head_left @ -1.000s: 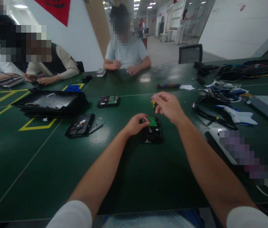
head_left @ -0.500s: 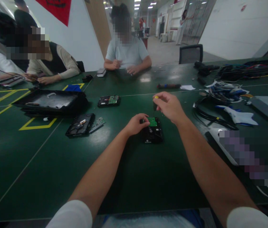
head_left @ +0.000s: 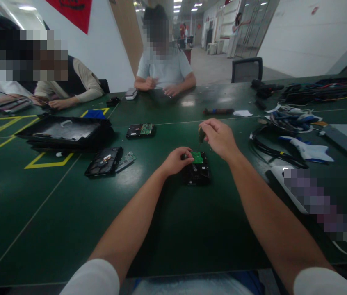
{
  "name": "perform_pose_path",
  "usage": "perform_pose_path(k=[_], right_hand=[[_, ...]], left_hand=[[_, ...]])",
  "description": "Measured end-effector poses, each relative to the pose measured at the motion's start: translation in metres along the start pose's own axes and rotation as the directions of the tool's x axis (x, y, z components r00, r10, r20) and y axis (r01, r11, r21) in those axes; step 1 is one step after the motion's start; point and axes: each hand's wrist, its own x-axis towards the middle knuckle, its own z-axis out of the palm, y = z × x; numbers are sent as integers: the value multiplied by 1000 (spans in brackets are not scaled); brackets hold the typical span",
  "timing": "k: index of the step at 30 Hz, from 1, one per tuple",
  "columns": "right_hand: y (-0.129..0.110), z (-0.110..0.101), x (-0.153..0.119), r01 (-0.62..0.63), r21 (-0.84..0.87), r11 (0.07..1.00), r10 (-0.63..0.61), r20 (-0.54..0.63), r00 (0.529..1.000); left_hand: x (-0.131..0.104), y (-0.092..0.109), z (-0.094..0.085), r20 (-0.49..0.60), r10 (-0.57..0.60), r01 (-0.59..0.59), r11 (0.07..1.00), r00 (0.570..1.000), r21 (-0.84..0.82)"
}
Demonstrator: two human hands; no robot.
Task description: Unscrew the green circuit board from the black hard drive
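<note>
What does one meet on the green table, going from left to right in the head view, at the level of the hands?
Black tray → opened hard drive → left hand on the hard drive with green board → right hand with screwdriver → black cables → white glove.

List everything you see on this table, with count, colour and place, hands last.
black hard drive with green circuit board: 1, table centre, under hands
small dark screwdriver: 1, upright over the board
other black hard drives: 2, left of centre
black tray: 1, far left
tangled cables: many, blue, black, right side
green table: 1
co-workers: several, far side
left hand: on the drive's left edge
right hand: gripping the screwdriver
</note>
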Motion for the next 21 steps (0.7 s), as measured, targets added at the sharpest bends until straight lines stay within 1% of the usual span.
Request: perform_pose_path(k=[6, 10, 16, 21], right_hand=[[2, 2, 0, 11, 24, 1000, -12, 29, 1000], [3, 2, 1, 37, 3, 999, -37, 28, 999], [-2, 1, 0, 108, -49, 993, -110, -33, 993], [-12, -2, -4, 122, -133, 984, -133, -78, 988]], left_hand=[[-1, 0, 0, -5, -1, 1, 1000, 1000, -8], [-1, -1, 0, -5, 3, -3, 1000, 1000, -1], [0, -1, 1, -3, 1, -1, 1000, 1000, 11], [-1, 0, 0, -10, 9, -9, 1000, 1000, 4]])
